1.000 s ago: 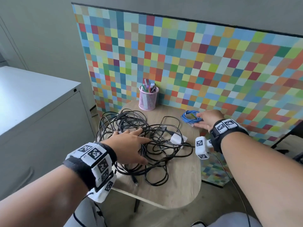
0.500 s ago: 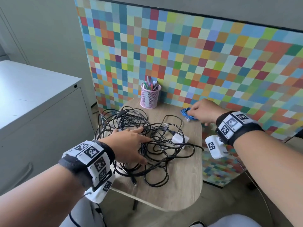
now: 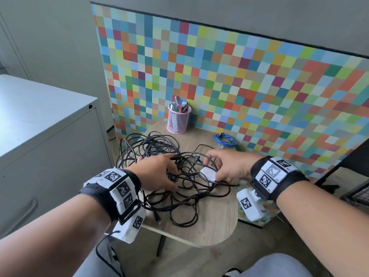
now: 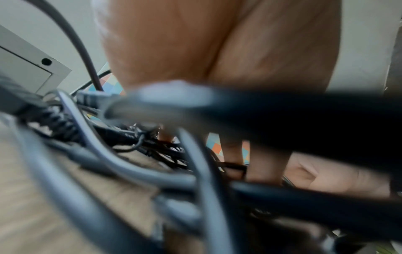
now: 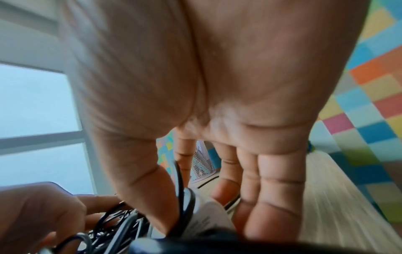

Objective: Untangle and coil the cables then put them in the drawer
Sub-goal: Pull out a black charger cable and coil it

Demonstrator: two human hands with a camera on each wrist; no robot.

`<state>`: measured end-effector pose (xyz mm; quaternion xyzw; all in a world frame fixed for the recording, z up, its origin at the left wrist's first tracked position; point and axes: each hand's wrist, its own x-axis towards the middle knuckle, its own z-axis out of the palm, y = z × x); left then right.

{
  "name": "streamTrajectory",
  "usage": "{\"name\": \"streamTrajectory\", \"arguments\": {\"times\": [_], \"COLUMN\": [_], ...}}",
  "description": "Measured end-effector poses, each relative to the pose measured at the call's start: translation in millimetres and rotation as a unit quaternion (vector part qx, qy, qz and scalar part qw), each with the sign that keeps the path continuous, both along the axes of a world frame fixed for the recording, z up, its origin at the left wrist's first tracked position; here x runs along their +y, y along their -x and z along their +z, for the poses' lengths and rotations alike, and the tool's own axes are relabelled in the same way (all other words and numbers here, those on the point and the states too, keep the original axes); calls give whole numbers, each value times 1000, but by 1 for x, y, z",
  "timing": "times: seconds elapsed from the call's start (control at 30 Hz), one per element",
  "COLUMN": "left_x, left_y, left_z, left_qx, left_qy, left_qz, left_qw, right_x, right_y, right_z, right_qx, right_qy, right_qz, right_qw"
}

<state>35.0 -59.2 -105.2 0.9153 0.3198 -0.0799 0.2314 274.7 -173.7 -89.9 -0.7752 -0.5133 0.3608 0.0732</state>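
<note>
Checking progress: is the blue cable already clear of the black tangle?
Yes: the blue cable lies coiled by itself near the board, apart from the black tangle.

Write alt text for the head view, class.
Both hands work a tangle of black cables on a small table: the left hand rests on it, the right hand pinches a white adapter. A coiled blue cable lies behind.

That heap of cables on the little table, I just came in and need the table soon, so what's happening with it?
A person is sorting it out. Their left hand rests on the black cable tangle, fingers among the loops, while the right hand closes on a white adapter at the tangle's right side. A blue cable already lies bundled apart near the checkered board. The black cables are not yet separated, and nothing has gone into the grey cabinet on the left.
</note>
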Motion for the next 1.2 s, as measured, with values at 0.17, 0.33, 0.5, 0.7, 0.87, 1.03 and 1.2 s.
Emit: {"name": "streamTrajectory", "arguments": {"times": [0.17, 0.33, 0.5, 0.7, 0.87, 1.03, 1.2], "left_x": [-6, -9, -6, -4, -9, -12, -17], "left_y": [0, 0, 1, 3, 3, 5, 2], "left_z": [2, 4, -1, -7, -7, -5, 3], "left_qx": [-35, -42, -71, -136, -272, -285, -249], "left_qy": [5, 2, 5, 13, 26, 62, 48], "left_qz": [9, 5, 13, 53, 138, 163, 122], "left_qw": [999, 999, 997, 989, 952, 943, 960], "right_x": [-10, -18, -28, -31, -30, -35, -47], "right_y": [5, 4, 4, -11, -11, -12, 11], "right_z": [-11, -17, -7, 6, 28, 78, 126], "right_qx": [51, 102, 297, 326, 243, 235, 227], "right_qy": [3, -21, -133, -242, -349, -490, -552], "right_qz": [-18, -56, -201, -332, -330, -314, -171], "right_qw": [999, 993, 924, 852, 843, 778, 784]}}
